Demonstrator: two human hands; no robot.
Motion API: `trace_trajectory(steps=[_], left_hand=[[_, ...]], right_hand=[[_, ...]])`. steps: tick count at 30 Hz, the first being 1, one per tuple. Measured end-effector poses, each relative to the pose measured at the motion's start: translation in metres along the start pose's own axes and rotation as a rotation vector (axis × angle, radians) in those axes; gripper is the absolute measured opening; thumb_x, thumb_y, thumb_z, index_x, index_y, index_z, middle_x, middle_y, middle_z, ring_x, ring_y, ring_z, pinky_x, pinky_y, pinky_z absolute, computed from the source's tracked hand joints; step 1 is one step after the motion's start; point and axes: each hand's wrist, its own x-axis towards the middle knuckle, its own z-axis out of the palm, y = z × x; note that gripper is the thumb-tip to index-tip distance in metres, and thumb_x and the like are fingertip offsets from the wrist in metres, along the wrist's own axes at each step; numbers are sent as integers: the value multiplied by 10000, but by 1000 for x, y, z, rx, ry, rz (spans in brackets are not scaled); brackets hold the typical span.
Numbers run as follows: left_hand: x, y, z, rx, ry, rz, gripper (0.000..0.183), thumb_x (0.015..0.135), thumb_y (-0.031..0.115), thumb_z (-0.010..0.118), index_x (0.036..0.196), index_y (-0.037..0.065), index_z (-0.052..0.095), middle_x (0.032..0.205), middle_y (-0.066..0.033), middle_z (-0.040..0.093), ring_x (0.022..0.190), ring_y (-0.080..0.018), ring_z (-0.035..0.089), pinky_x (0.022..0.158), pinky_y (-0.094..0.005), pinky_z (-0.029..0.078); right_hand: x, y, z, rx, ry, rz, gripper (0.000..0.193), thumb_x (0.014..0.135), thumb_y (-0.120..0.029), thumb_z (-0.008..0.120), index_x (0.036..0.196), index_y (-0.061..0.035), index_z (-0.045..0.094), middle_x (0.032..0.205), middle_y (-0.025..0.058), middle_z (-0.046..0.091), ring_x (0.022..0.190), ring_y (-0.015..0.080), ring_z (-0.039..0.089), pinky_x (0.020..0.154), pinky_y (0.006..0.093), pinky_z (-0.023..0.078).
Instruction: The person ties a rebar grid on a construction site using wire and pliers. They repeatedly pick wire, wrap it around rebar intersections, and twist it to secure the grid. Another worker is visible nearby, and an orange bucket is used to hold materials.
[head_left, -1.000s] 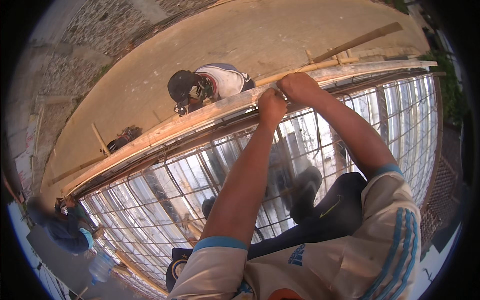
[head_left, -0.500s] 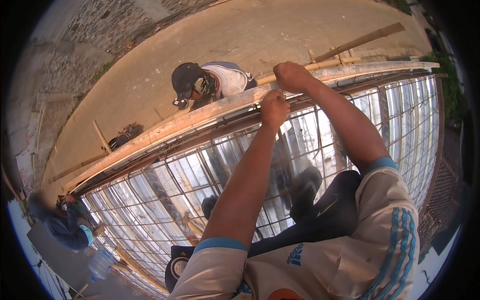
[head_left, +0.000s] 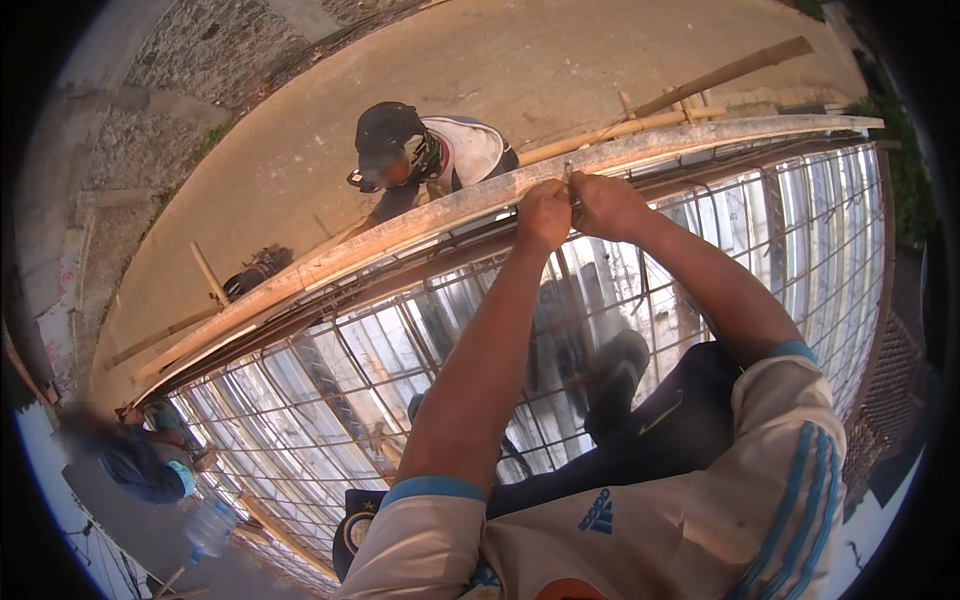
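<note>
My left hand (head_left: 546, 213) and my right hand (head_left: 606, 206) are side by side at the inner edge of a long wooden plank (head_left: 460, 206). Both are closed, their fingers bunched close together. Between them a thin dark piece (head_left: 569, 172) sticks up, too small to name for certain; what lies inside my fingers is hidden. Just under my hands, steel bars (head_left: 440, 245) run along the plank. Below spreads a grid of thin steel rods (head_left: 360, 360) over shiny corrugated metal sheets (head_left: 810, 215).
Beyond the plank, a person in a dark cap (head_left: 390, 135) leans close to it. Another person in dark blue (head_left: 140, 460) is at the far left, near a clear plastic jug (head_left: 210, 527). Bamboo poles (head_left: 640, 125) stick out past the plank. My dark shoe (head_left: 617, 370) is above the grid.
My right hand has come down from above the plank to beside my left, its arm lowering. The capped person has shifted slightly right, an arm now reaching toward the plank.
</note>
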Motion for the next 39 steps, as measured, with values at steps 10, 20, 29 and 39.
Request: trace_trajectory(steps=[10, 20, 29, 39], left_hand=[[-23, 15, 6, -956, -219, -498, 301, 921, 181, 475, 1176, 21, 478, 1065, -143, 584, 973, -296, 616, 769, -380, 512], [-20, 24, -20, -556, -47, -572, 157, 902, 128, 496, 1027, 55, 556, 619, 42, 400, 463, -55, 317, 383, -239, 283], [-29, 57, -33, -614, -93, -482, 206, 891, 129, 497, 1032, -9, 555, 630, 4, 440, 460, -83, 371, 397, -262, 312], [-70, 38, 10, -289, 95, -163, 241, 944, 213, 481, 982, -7, 570, 731, -70, 559, 599, -135, 505, 567, -301, 428]], right_hand=[[18, 7, -24, 92, -183, 14, 192, 814, -158, 558, 896, 5, 618, 904, 219, 642, 922, 372, 612, 803, 442, 475], [14, 32, -26, 286, -56, 192, 202, 818, -90, 518, 921, -13, 674, 930, 223, 648, 938, 372, 613, 825, 416, 474], [0, 10, 5, 157, 164, 241, 149, 830, -118, 525, 905, -3, 584, 836, 271, 620, 842, 421, 614, 711, 466, 481], [8, 16, 19, 1488, -267, 408, 303, 783, -60, 515, 1062, 23, 599, 994, 120, 600, 896, 207, 583, 734, 350, 494]])
